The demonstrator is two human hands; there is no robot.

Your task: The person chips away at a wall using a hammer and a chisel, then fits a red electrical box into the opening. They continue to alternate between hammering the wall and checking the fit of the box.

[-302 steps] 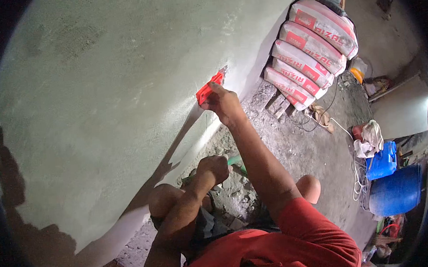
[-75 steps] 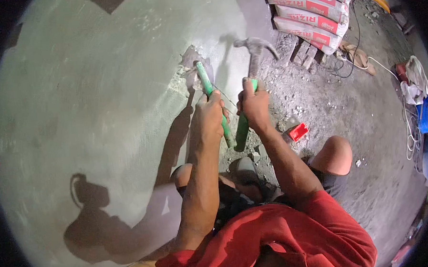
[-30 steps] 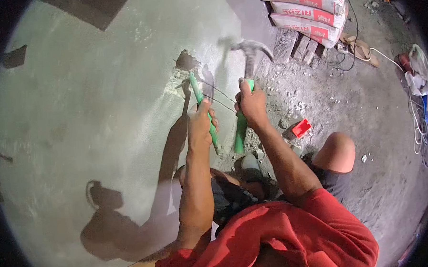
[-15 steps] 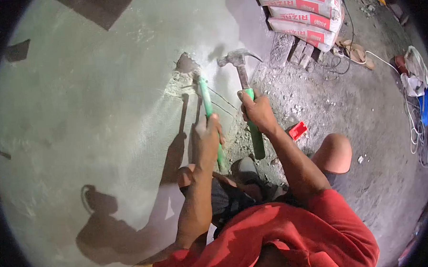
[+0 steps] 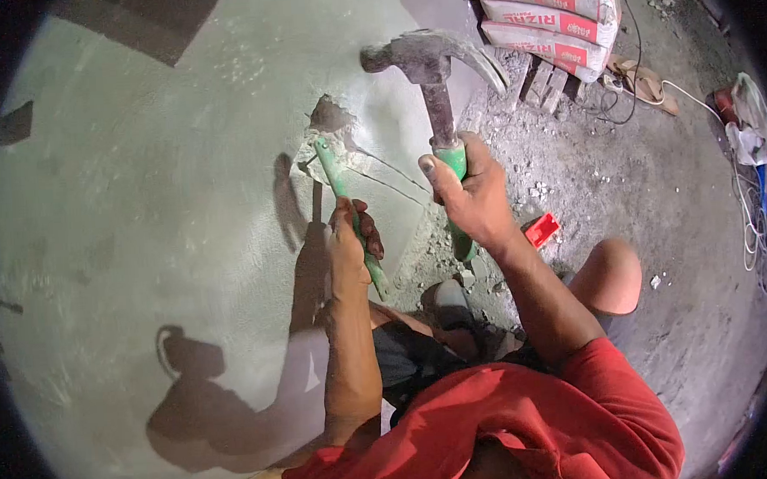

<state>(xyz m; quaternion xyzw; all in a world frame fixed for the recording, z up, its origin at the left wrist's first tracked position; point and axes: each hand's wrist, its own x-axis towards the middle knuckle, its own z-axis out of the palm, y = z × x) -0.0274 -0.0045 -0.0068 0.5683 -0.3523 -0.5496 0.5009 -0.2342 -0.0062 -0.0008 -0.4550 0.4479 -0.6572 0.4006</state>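
Observation:
In my left hand is a slim green chisel, fingers wrapped round its middle. Its upper end lies over the chipped patch just below a rough hole in the grey plastered wall. My right hand grips a claw hammer by its green handle, thumb along the grip. The worn metal head is raised above and right of the hole, apart from the chisel. Two dark lines run down the wall from the hole toward the floor.
Stacked cement bags rest on wooden pieces at the upper right. Rubble lies along the wall's foot, near a small red box. Cables and a plastic bag are at far right.
The hammer has come up toward the camera and looks larger, with my right hand raised too. The chisel has shifted slightly left and tilts more.

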